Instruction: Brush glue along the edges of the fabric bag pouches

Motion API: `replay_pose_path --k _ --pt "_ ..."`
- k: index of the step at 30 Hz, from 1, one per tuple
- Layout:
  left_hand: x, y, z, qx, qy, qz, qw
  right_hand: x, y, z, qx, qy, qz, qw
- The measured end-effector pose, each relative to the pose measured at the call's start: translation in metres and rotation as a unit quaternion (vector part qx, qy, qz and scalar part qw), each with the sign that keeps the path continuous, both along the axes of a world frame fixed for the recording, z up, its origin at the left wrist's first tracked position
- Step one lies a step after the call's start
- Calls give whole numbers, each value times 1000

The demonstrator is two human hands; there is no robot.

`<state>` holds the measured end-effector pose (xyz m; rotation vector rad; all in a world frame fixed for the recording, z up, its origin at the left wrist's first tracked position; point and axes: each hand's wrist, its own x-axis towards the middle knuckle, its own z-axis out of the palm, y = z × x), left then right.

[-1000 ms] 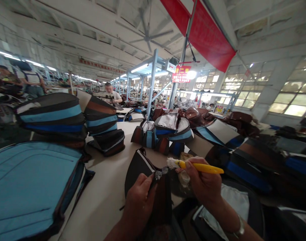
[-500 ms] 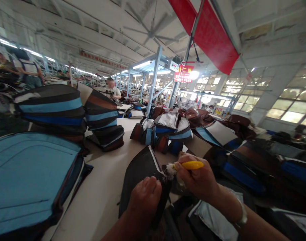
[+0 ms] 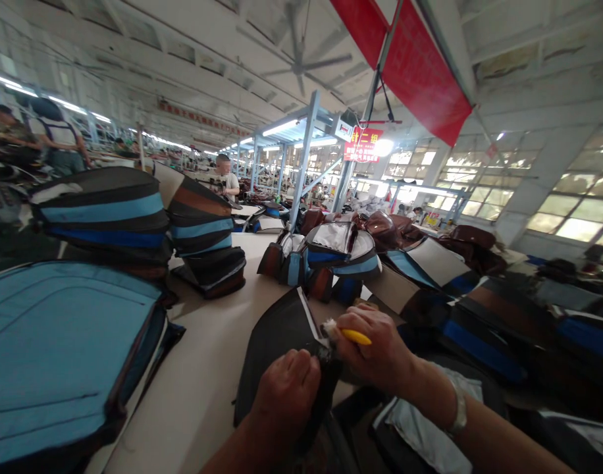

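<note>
Head view: the left hand (image 3: 288,388) is closed around the near edge of a dark bag panel (image 3: 276,336), fingers curled over the fabric and pinching it where a pale trim strip runs up the edge. The right hand (image 3: 375,349) is clenched on a yellow-handled brush (image 3: 353,336); its whitish bristle tip touches the panel edge just beside the left hand's knuckles. A metal watch band (image 3: 459,411) sits on the right wrist.

The panel stands tilted on the pale work table (image 3: 207,368), directly in front of the person, between both hands.

Surroundings — a large blue bag panel (image 3: 59,342) lies at the near left; behind it a stack of black-and-blue striped bag shells (image 3: 104,214), and a second stack with a brown stripe (image 3: 200,230). A half-assembled bag with grey lining (image 3: 341,253) stands at mid-table, well apart from the hands. More dark and blue pieces (image 3: 479,316) are piled at the right.

Writing — a red hanging sign (image 3: 363,143) carries yellow characters, too small to read with certainty. A red banner (image 3: 410,62) hangs from the ceiling, no legible text on the visible face. A long red strip (image 3: 200,118) on a far beam bears lettering, unreadable.

A co-worker in a light shirt (image 3: 225,181) stands at a distant table; other people (image 3: 49,141) are at far left.
</note>
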<state>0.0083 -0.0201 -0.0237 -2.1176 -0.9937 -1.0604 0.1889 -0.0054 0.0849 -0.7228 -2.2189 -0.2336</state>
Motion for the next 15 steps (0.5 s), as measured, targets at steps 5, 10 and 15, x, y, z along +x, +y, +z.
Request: replay_pose_path --k 5,10,15 --pt "-31 5 0 -5 -90 -31 995 18 2 -5 -220 494 6 841" --pt "-63 13 -14 -175 -272 -6 946 2 12 -72 -514 593 182 592" --pt "-81 12 -23 -172 -313 60 932 -54 4 -115 -552 592 304 503"
